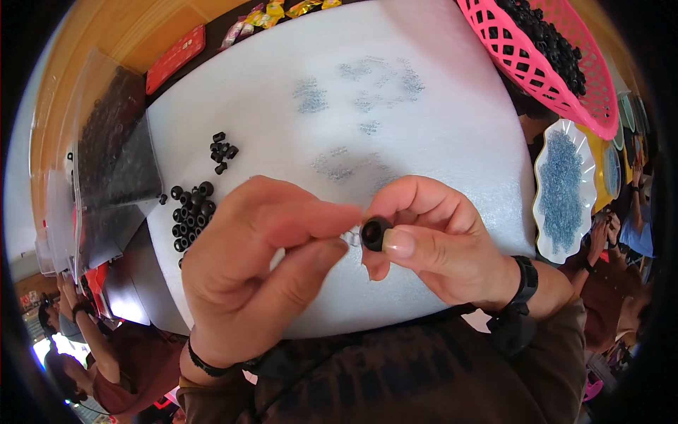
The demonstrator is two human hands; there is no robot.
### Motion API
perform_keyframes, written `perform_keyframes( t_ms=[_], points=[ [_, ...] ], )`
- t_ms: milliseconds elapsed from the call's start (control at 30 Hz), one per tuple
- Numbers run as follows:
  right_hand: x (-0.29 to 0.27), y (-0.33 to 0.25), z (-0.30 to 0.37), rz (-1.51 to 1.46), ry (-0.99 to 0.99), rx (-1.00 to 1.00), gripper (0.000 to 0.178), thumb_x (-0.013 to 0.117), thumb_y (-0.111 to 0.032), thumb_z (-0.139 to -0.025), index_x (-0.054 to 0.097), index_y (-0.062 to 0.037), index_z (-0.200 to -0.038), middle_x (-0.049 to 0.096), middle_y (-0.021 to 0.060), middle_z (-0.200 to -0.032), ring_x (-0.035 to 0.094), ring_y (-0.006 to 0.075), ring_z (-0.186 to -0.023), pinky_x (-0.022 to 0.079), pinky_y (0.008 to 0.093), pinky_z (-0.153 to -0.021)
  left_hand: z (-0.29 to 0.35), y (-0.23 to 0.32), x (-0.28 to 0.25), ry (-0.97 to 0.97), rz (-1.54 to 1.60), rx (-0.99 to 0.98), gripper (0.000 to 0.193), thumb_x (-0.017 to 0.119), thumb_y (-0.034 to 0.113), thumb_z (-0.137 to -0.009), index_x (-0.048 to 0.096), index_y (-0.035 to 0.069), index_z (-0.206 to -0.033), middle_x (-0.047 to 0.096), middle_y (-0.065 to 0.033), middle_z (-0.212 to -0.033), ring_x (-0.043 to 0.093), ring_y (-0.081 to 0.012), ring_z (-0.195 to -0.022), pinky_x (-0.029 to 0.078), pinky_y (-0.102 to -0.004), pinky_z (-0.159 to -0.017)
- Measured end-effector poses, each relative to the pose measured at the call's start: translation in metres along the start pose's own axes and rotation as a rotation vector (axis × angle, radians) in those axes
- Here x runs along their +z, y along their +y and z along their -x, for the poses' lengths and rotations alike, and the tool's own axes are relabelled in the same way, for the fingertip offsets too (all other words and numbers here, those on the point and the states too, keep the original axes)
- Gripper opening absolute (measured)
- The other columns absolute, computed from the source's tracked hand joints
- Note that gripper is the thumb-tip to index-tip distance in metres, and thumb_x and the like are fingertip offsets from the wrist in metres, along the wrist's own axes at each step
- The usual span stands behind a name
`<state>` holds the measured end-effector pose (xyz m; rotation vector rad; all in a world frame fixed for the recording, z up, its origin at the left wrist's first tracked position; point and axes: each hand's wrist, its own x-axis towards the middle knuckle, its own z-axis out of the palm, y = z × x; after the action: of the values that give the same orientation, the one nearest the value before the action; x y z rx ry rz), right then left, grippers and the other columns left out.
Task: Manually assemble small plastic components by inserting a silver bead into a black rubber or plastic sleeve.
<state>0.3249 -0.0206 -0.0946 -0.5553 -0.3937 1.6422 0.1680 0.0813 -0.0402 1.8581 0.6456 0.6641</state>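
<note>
While a small black rubber ring (374, 234) is pinched between the thumb and forefinger of the right hand (431, 237), just above the near edge of the counter, the left hand (258, 265) is brought up against it, its thumb and forefinger closed on what appears to be a thin metal spring, too small to be made out with certainty. Both grips are thus shut, the right on the ring, the left on the tiny part at the ring's opening. The work is judged to be somewhere in its middle: two small clusters of like black rings (191, 212) are laid out at the left of the white foam sheet (438, 120) that covers the counter, though whether these are fitted or still to be fitted cannot be told; scattered heaps of fine silvery springs (311, 95) are left across the sheet's far half, and a pink plastic lattice basket (551, 63) at the upper right is seen well filled with black pieces, so that much is reckoned to remain. A white scalloped dish of bluish-grey small parts (561, 187) is set just beside the sheet's right edge, and clear plastic bags of dark parts (113, 155) are propped at its left. A red flat box (176, 56) and bright sweet wrappers (272, 14) are seen at the far edge on a wooden surface. Other people's arms are visible at both lower corners, seated close by in a well-lit room.
</note>
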Motion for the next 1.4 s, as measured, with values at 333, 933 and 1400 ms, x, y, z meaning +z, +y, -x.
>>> perform_keyframes(
  t_ms=[333, 933, 1400],
  points=[
    [0.010, 0.004, 0.002, 0.118, 0.045, -0.030, 0.020, 0.059, -0.003, -0.087, 0.055, -0.0015, -0.106, 0.060, 0.0058, -0.094, 0.058, 0.0107, -0.084, 0.049, 0.0255, -0.075, 0.011, 0.000, -0.004, -0.090, -0.278, 0.156, 0.026, 0.066, -0.001, -0.071, 0.066, 0.001, -0.097, 0.055, -0.0094, -0.086, 0.053, -0.0178, -0.077, 0.042, -0.0264, -0.066],
    [0.029, 0.008, -0.003, 0.199, -0.069, 0.142, 0.027, 0.064, -0.014, -0.084, 0.057, 0.0029, -0.104, 0.056, 0.0117, -0.095, 0.055, 0.0161, -0.086, 0.043, 0.0264, -0.078, 0.043, -0.016, -0.047, 0.063, -0.582, 0.465, 0.029, 0.067, 0.010, -0.065, 0.068, 0.010, -0.094, 0.060, 0.0002, -0.086, 0.053, -0.0144, -0.069, 0.036, -0.0273, -0.062],
    [0.038, 0.023, -0.010, 0.173, -0.073, 0.300, 0.024, 0.061, -0.013, -0.086, 0.056, 0.0042, -0.102, 0.056, 0.0071, -0.090, 0.052, 0.0105, -0.079, 0.042, 0.0234, -0.071, 0.053, -0.092, -0.154, -0.085, -1.576, 0.082, 0.034, 0.056, 0.003, -0.071, 0.052, 0.007, -0.105, 0.051, -0.0056, -0.079, 0.059, -0.0193, -0.065, 0.049, -0.0297, -0.054]
  ],
)
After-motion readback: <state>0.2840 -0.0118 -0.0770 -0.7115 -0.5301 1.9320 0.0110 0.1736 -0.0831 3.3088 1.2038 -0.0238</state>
